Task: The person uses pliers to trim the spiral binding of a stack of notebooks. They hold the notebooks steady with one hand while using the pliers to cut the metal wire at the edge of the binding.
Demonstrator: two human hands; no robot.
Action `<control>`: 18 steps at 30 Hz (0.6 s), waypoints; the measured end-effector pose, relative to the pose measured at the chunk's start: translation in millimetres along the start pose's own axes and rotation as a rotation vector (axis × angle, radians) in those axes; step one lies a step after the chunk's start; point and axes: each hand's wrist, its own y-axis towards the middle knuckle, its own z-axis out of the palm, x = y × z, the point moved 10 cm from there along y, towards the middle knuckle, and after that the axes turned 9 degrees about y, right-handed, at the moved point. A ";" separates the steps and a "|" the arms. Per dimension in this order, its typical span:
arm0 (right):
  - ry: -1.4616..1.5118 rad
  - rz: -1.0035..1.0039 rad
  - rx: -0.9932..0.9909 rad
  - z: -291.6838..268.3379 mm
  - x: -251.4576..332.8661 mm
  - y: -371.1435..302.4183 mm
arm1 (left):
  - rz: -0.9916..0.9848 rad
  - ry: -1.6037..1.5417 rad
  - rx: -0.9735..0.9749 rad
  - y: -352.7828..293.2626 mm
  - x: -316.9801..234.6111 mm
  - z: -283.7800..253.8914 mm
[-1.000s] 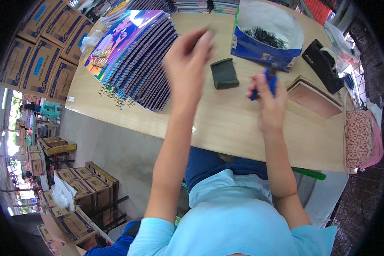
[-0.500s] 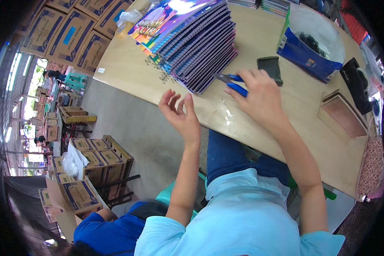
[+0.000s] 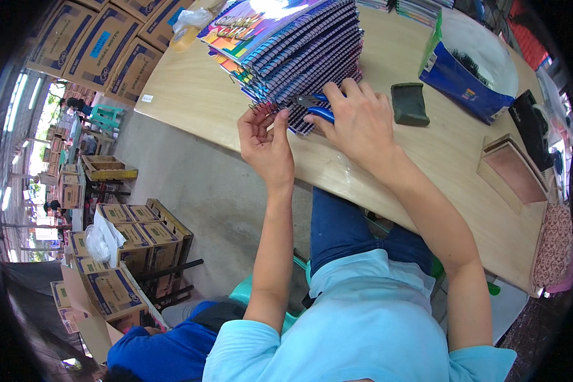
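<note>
A tall stack of spiral notebooks (image 3: 305, 60) with colourful covers stands at the table's near edge, its coil-bound spines turned toward me. My left hand (image 3: 267, 149) is at the stack's lower left corner, fingers curled and thumb against the coils of a notebook, where loose wire ends stick out. In my right hand (image 3: 363, 124) are blue-handled cutting pliers (image 3: 320, 113). Their jaws point left at the coils, just by my left thumb. Exactly what sits between the left fingertips is partly hidden.
On the table's right are a dark green curved block (image 3: 409, 104), a blue box (image 3: 468, 95) with black coils in it, a wooden holder (image 3: 514, 169) and a black case (image 3: 531, 127). Cartons (image 3: 102, 48) stand at the far left. A person in blue (image 3: 172, 344) sits at my left.
Both hands have come up to the stack's coiled side. My left hand has closed in at the corner, and the pliers have moved left to the coils.
</note>
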 end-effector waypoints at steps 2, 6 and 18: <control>-0.044 -0.019 -0.034 0.4 3.7 0.9 | 0.009 -0.026 -0.011 1.1 0.3 -0.6; 0.046 0.065 0.157 14.1 -2.8 5.1 | -0.009 -0.033 -0.011 0.9 0.5 0.6; 0.001 -0.023 -0.017 -6.7 11.0 0.1 | -0.058 -0.015 0.036 1.6 -2.3 -6.5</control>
